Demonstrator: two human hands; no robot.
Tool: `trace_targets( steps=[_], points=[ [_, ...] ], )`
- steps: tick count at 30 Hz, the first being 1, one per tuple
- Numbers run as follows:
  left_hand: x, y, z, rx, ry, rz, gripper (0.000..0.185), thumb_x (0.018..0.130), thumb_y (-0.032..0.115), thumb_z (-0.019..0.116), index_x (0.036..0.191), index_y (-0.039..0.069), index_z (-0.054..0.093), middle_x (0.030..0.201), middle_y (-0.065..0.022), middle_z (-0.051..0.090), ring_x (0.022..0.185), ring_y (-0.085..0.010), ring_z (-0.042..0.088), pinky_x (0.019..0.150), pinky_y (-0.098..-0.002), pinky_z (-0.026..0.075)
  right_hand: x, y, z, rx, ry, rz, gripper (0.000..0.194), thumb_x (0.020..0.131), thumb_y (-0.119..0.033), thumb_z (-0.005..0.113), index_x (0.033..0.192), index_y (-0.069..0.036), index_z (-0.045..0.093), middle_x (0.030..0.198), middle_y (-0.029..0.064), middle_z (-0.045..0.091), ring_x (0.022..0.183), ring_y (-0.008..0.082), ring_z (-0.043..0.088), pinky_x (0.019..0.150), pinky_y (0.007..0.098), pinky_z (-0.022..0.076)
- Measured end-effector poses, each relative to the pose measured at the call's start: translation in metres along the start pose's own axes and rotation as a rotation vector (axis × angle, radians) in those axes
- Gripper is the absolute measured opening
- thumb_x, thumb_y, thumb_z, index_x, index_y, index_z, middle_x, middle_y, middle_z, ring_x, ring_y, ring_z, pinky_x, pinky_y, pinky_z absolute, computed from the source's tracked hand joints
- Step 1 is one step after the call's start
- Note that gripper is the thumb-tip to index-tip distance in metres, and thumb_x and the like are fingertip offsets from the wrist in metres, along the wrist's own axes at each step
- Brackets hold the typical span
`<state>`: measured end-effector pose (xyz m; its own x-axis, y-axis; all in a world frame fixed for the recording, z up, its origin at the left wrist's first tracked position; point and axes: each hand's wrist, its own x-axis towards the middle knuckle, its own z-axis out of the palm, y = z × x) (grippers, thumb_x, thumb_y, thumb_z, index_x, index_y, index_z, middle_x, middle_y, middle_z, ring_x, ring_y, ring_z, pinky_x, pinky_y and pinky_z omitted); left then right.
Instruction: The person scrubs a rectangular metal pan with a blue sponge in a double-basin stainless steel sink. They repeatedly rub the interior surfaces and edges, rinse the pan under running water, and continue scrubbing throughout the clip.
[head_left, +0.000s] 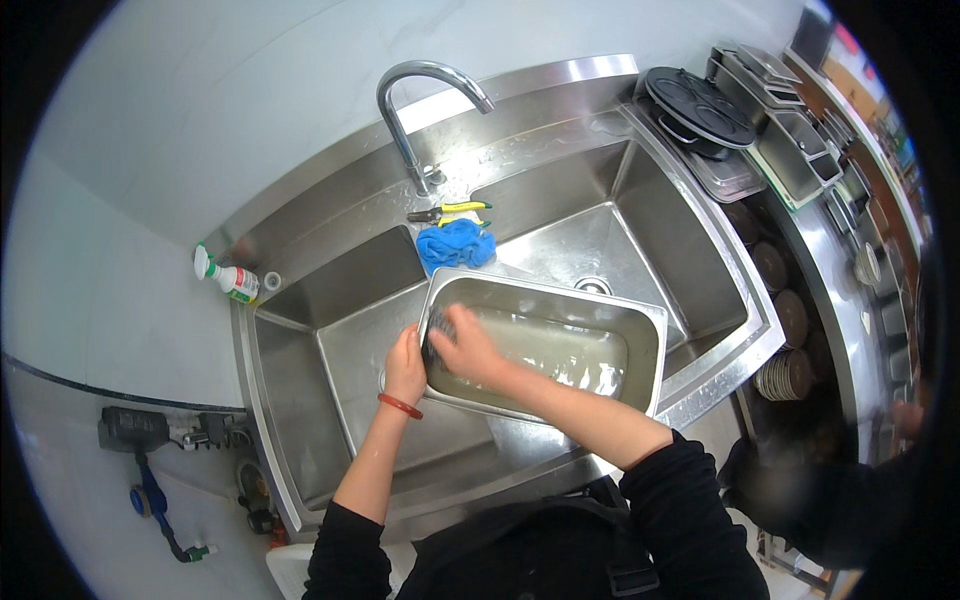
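Note:
A deep rectangular stainless steel pan (555, 289) with cloudy water in it rests across the divider of a double sink (330, 420). At its left end, my left hand (406, 367) grips the outer wall and rim. Inside that same end, my right hand (466, 346) presses a dark metal scouring pad (439, 330) against the pan's wall; the hand is slightly blurred. Just behind the pan, a crumpled blue cloth (456, 244) lies on the divider, beside shears with yellow handles (465, 206). The arched chrome faucet (431, 71) stands farther back.
A spray bottle (238, 281) lies tilted at the sink's left corner. On the right are a black round-welled pan (699, 107), several metal containers (799, 154) and stacked plates (780, 375) below. Part of another person in dark clothing (825, 502) is at the lower right.

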<state>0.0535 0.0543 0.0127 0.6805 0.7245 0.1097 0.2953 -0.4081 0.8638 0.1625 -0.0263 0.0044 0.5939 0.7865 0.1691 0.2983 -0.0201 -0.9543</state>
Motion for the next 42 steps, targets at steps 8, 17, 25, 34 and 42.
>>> trace_targets(
  steps=[8, 17, 25, 34, 42],
  points=[
    [-0.002, 0.002, 0.005, -0.052, -0.014, -0.101, 0.033, 0.076, 0.015, 0.053, 0.103, -0.002, 0.049, 0.083, -0.0156, 0.058, 0.074, -0.0204, 0.056, 0.066, -0.0300, 0.043, -0.035, 0.043, -0.047, -0.602, -0.857, -0.109, 0.028, 0.070, -0.017, 0.056, 0.098, -0.013, 0.055, 0.096, 0.0083, 0.051, 0.094, 0.0272, 0.045, 0.078, 0.0377, 0.0377],
    [-0.002, 0.003, 0.002, 0.029, -0.017, -0.136, 0.035, 0.072, 0.010, 0.055, 0.105, -0.002, 0.048, 0.090, -0.0190, 0.058, 0.082, -0.0288, 0.057, 0.071, -0.0328, 0.043, -0.020, -0.025, -0.070, -1.379, -0.790, -0.413, 0.017, 0.072, -0.017, 0.049, 0.081, -0.015, 0.063, 0.092, 0.0061, 0.048, 0.093, 0.0192, 0.042, 0.071, 0.0334, 0.0340],
    [0.001, 0.007, -0.002, 0.039, -0.052, -0.046, 0.039, 0.071, 0.006, 0.054, 0.109, -0.001, 0.047, 0.095, -0.0220, 0.056, 0.088, -0.0313, 0.055, 0.076, -0.0340, 0.043, 0.021, -0.024, -0.063, -1.564, -0.604, -0.920, 0.016, 0.066, -0.021, 0.052, 0.073, -0.013, 0.064, 0.096, 0.0014, 0.048, 0.094, 0.0173, 0.039, 0.082, 0.0349, 0.0303],
    [0.001, 0.013, -0.004, -0.005, -0.070, 0.014, 0.040, 0.071, 0.004, 0.052, 0.110, 0.001, 0.046, 0.093, -0.0208, 0.056, 0.087, -0.0310, 0.056, 0.073, -0.0331, 0.044, -0.040, 0.012, -0.129, -1.618, -0.674, -0.588, 0.014, 0.067, -0.020, 0.051, 0.070, -0.014, 0.063, 0.096, 0.0008, 0.047, 0.094, 0.0168, 0.038, 0.080, 0.0378, 0.0314],
    [0.000, 0.019, -0.006, 0.039, -0.058, -0.008, 0.038, 0.071, 0.004, 0.052, 0.109, 0.001, 0.046, 0.092, -0.0204, 0.057, 0.087, -0.0320, 0.055, 0.073, -0.0344, 0.044, -0.070, 0.024, -0.141, -1.162, -0.745, 0.272, 0.039, 0.074, -0.014, 0.048, 0.113, -0.006, 0.043, 0.110, 0.0138, 0.042, 0.106, 0.0291, 0.040, 0.085, 0.0426, 0.0370]
  ],
)
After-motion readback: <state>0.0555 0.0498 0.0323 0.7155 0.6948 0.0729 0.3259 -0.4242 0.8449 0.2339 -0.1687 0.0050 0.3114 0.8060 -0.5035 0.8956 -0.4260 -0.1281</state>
